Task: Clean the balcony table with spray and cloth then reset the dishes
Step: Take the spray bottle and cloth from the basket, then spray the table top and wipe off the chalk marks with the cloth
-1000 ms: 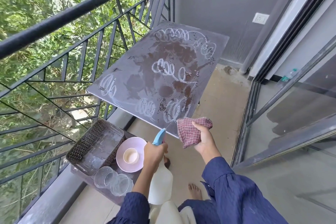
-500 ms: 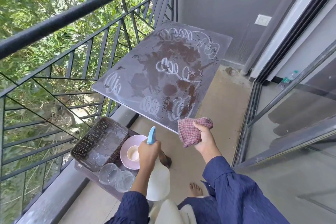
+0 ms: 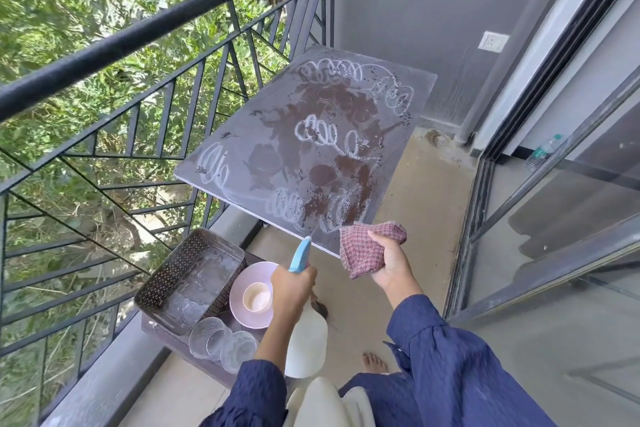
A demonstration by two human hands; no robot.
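The grey balcony table (image 3: 242, 163) carries brown stains and white looping scribbles. My left hand (image 3: 292, 288) grips a white spray bottle (image 3: 306, 343) with a blue nozzle, held just short of the table's near edge and pointing toward it. My right hand (image 3: 389, 267) holds a bunched red checked cloth (image 3: 365, 250) at the table's near corner. On a low dark stand (image 3: 156, 328) to the left sit a perforated brown tray (image 3: 194, 281), a pink plate (image 3: 256, 274) with a small white cup (image 3: 257, 296) on it, and two clear glasses (image 3: 223, 343).
A black metal railing (image 3: 145, 31) runs along the left with trees beyond. A glass sliding door (image 3: 554, 204) stands on the right, with a plastic bottle (image 3: 542, 152) behind it. A floor drain (image 3: 440, 139) lies by the far wall. My bare foot (image 3: 374, 362) is on the concrete floor.
The spray bottle's nozzle has tipped from pointing right to more upright, toward the table. The view has shifted slightly. The cloth hand has stayed in place.
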